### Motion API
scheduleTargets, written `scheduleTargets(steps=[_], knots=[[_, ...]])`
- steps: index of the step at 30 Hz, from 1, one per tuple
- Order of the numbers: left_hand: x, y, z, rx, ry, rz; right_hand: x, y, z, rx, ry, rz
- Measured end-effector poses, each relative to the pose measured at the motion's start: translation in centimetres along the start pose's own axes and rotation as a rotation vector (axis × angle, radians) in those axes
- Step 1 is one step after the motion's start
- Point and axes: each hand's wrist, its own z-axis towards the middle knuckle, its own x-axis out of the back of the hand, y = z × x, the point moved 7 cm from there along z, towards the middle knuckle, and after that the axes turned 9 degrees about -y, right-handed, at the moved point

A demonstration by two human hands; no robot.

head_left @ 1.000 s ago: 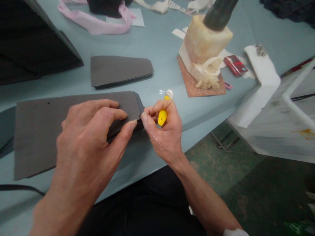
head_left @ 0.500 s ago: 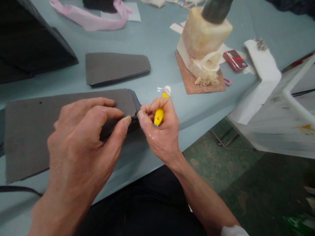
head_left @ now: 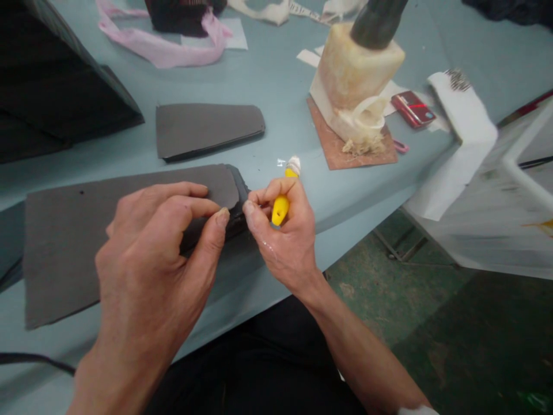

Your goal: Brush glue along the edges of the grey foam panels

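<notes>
A long dark grey panel [head_left: 64, 248] with a black folded edge lies along the front of the table. My left hand [head_left: 155, 248] rests over it, index finger and thumb pinched on its near edge close to the right-hand corner. At that corner, my right hand [head_left: 285, 230] has thumb and index fingertip pressed together against the dark edge strip [head_left: 239, 178]. A yellow-handled tool [head_left: 280, 208] is tucked in the same hand, its whitish wrapped end pointing away from me. What lies between my right fingertips is too small to make out. Behind sits a smaller grey panel [head_left: 207, 128].
A yellowed block-shaped glue container [head_left: 360, 69] with a dark top stands on a brown board [head_left: 328, 144]. Beside it lie a red box [head_left: 413, 108] and a bent white strip [head_left: 466, 127]. A pink cloth band [head_left: 159, 55] and a large black object [head_left: 56, 86] are at left.
The view has shifted slightly, so the panels and hands appear a little lower and further right. Both hands stay at the panel's corner with nearly the same grip.
</notes>
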Motion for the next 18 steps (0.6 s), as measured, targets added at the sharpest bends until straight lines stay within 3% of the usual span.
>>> scheduleTargets(steps=[10,18], knots=[[0.63,-0.10,-0.05,0.058,0.105,-0.052,-0.12,-0.06,0.06,0.023,-0.020,0.020],[0.02,0.24,0.00,-0.016,0.053,-0.014,-0.13,-0.25,0.15,0.026,-0.011,-0.009]])
